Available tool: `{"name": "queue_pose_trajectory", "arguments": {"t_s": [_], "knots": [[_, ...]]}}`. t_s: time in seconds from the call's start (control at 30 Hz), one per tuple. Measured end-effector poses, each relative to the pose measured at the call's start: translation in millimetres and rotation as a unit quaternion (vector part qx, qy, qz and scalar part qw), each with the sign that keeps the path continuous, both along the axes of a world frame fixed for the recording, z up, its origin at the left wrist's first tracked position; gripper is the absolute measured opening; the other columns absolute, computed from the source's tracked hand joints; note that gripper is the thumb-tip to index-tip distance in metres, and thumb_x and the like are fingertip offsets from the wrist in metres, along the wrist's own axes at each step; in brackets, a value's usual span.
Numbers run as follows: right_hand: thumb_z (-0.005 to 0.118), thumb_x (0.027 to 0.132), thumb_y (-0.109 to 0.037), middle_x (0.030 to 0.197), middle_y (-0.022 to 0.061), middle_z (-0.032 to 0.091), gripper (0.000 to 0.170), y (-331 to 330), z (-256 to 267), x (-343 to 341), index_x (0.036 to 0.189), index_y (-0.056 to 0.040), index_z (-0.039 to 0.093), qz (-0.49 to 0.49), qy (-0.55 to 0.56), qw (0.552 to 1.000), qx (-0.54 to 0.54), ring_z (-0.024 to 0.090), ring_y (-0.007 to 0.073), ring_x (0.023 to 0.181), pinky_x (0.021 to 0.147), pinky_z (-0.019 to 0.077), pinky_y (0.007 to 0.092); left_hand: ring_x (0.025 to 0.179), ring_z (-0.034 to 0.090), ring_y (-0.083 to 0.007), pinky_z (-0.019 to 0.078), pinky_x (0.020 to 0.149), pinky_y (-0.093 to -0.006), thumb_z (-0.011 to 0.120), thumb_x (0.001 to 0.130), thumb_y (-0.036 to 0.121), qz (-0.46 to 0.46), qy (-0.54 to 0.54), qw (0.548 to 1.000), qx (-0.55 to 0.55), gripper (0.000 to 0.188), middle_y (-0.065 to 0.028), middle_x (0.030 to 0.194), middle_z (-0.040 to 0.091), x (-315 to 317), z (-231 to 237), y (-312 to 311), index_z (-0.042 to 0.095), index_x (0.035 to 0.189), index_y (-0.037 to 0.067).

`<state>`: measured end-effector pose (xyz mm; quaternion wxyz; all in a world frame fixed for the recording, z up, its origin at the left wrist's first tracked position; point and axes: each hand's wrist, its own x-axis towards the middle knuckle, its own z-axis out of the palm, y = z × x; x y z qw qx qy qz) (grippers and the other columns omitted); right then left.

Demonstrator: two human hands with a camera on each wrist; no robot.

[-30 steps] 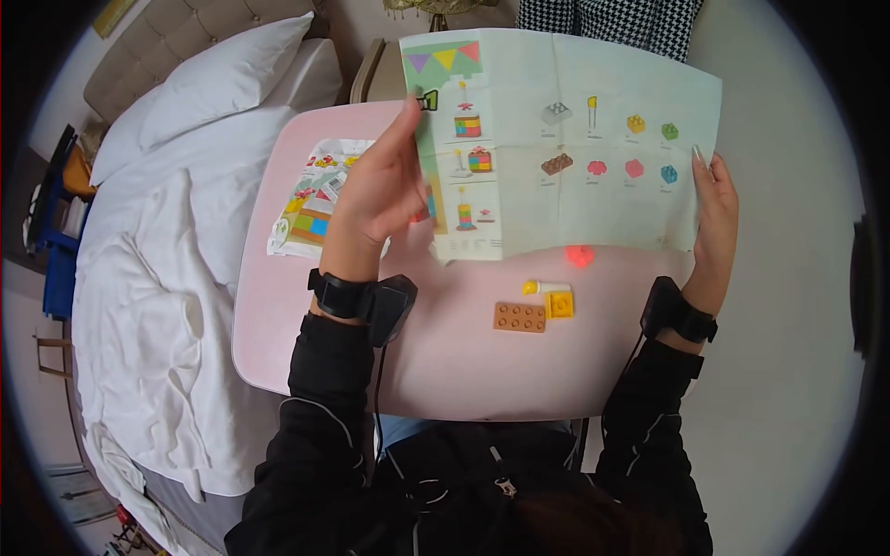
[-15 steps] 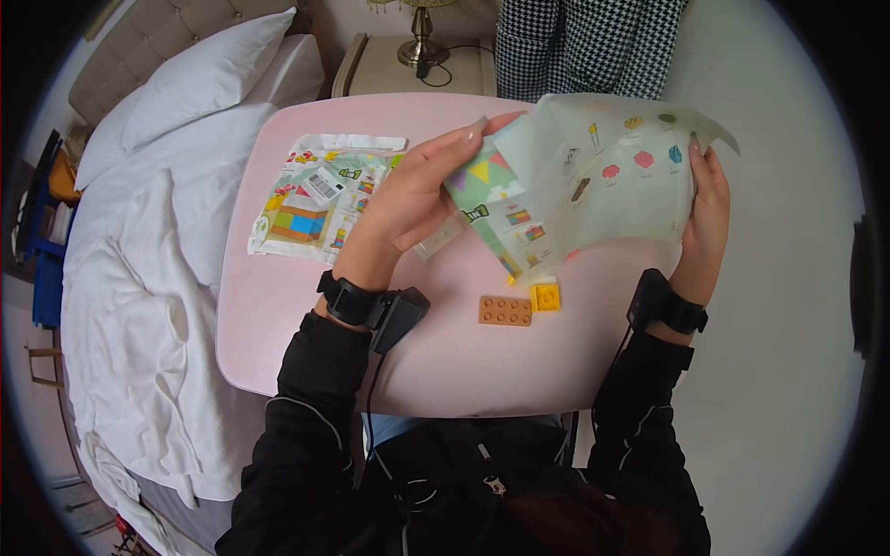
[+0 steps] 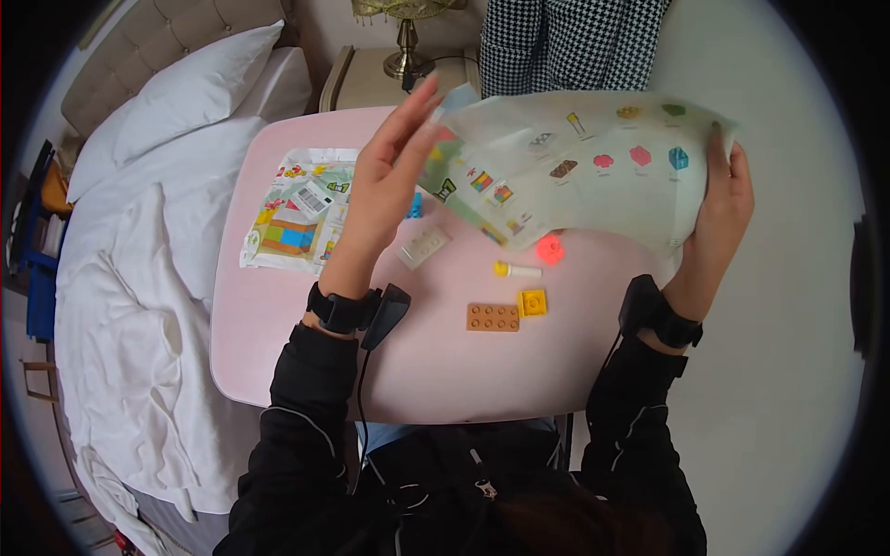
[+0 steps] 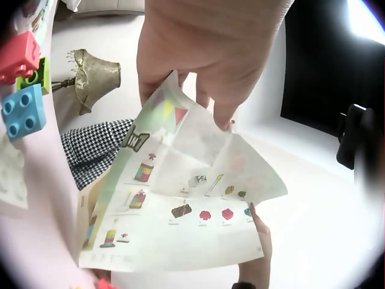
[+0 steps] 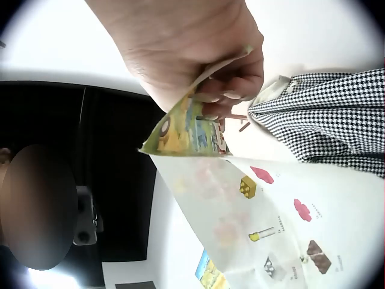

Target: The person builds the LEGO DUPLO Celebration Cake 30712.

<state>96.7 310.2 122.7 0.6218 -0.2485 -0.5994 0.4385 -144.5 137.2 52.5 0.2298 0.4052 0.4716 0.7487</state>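
Between both hands a large, creased instruction sheet (image 3: 603, 176), printed with pictures of toy bricks, is held up above the pink table (image 3: 445, 380). My left hand (image 3: 385, 185) pinches its upper left edge. On the opposite side, my right hand (image 3: 726, 199) grips the sheet's edge, which folds over the fingers in the right wrist view. Below the sheet lie a brown brick (image 3: 493, 318), a yellow brick (image 3: 532, 303), a yellow-and-white candle piece (image 3: 524, 271), a coral flower-shaped piece (image 3: 550, 248) and a whitish brick (image 3: 424, 247).
A printed plastic bag (image 3: 295, 236) lies at the table's left. In the left wrist view, a blue brick (image 4: 24, 113), a red brick (image 4: 21, 57) and a green brick (image 4: 41, 75) sit close together. Beyond the table stand a nightstand (image 3: 366, 83) and lamp (image 3: 406, 46); left is a bed (image 3: 130, 324).
The sheet, flat and upright at first, has buckled and then spread again, now slanting. The left hand has moved up along its left side. More of the bricks beneath have come into view.
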Motion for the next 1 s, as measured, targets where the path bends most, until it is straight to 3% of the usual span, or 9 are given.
{"name": "queue_pose_trajectory", "arguments": {"t_s": [0.13,0.33,0.47,0.67,0.73,0.77,0.83,0.93,1.0], "knots": [[0.065,0.097,-0.022,0.09,0.0028,0.067,0.025,-15,35,-6,0.108,0.0006,0.066,-0.017,-0.072,0.993,0.09,0.059,0.0055,0.08,0.071,0.0463,0.0198,0.135,0.046,-0.0274,0.0395,0.107,-0.036,0.077,0.082,0.013,0.037,0.218,0.975,-0.019,0.042,-0.0168,0.143,0.051,-20,-14,0,0.067,0.123,0.008],[0.062,0.097,-0.018,0.09,0.002,0.068,0.024,-32,93,-9,0.113,-0.0007,0.066,0.035,-0.136,0.981,0.133,0.063,0.005,0.075,0.065,0.0469,0.0177,0.144,0.029,-0.0415,0.0294,0.114,-0.0477,0.082,0.076,0.016,0.115,0.392,0.912,-0.03,0.023,-0.0174,0.152,0.04,-24,-15,-2,0.076,0.096,0.006],[0.059,0.099,-0.019,0.09,0.0007,0.067,0.024,-26,123,2,0.114,-0.0018,0.064,0.074,-0.208,0.969,0.108,0.064,0.0051,0.075,0.067,0.0497,0.0187,0.147,0.022,-0.0428,0.0193,0.117,-0.0514,0.082,0.074,0.016,0.138,0.426,0.893,0.04,0.016,-0.0162,0.157,0.035,-18,0,-8,0.077,0.086,0.007],[0.051,0.102,-0.023,0.101,0.0033,0.07,0.029,2,141,21,0.116,-0.0002,0.063,0.161,-0.197,0.963,0.086,0.068,0.0075,0.085,0.072,0.0537,0.0206,0.149,0.023,-0.0371,0.0116,0.119,-0.0508,0.082,0.074,0.015,-0.07,0.338,0.929,0.135,0.018,-0.0172,0.153,0.042,-10,27,-28,0.079,0.09,0.008],[0.051,0.103,-0.023,0.104,0.0044,0.071,0.03,5,139,28,0.116,0.0004,0.063,0.143,-0.136,0.975,0.106,0.069,0.0081,0.087,0.073,0.0543,0.0213,0.131,0.053,-0.0274,0.0311,0.113,-0.0443,0.08,0.078,0.014,-0.095,0.302,0.945,0.084,0.023,-0.0164,0.133,0.062,-6,34,-38,0.077,0.099,0.006],[0.05,0.103,-0.023,0.107,0.0058,0.071,0.03,6,140,34,0.117,0.0007,0.062,0.18,-0.141,0.97,0.085,0.069,0.0088,0.087,0.073,0.0549,0.0216,0.131,0.053,-0.0274,0.0311,0.113,-0.0443,0.08,0.078,0.014,-0.094,0.302,0.945,0.086,0.023,-0.0164,0.133,0.062,-4,40,-45,0.077,0.099,0.006],[0.05,0.103,-0.023,0.109,0.0071,0.071,0.03,4,143,40,0.117,0.001,0.062,0.217,-0.147,0.963,0.065,0.069,0.0095,0.087,0.074,0.0554,0.0218,0.098,0.068,-0.0147,0.05,0.092,-0.0318,0.076,0.084,0.014,-0.16,0.138,0.974,-0.078,0.025,-0.0098,0.105,0.073,-1,51,-57,0.074,0.105,0.0],[0.05,0.103,-0.024,0.105,0.0075,0.07,0.031,-6,146,48,0.119,0.0005,0.061,0.167,-0.203,0.961,0.084,0.069,0.0099,0.085,0.072,0.0558,0.0217,0.078,0.066,-0.0073,0.0524,0.069,-0.0221,0.074,0.089,0.017,-0.126,0.11,0.985,-0.043,0.026,-0.0042,0.089,0.073,2,53,-57,0.072,0.105,-0.003],[0.05,0.103,-0.025,0.103,0.0077,0.07,0.032,-13,147,56,0.12,0.0003,0.06,0.131,-0.24,0.957,0.094,0.069,0.0102,0.084,0.072,0.0561,0.0216,0.076,0.066,-0.007,0.0517,0.067,-0.0213,0.075,0.088,0.017,-0.115,0.107,0.986,-0.062,0.026,-0.0042,0.087,0.072,1,55,-58,0.071,0.104,-0.003]]}}
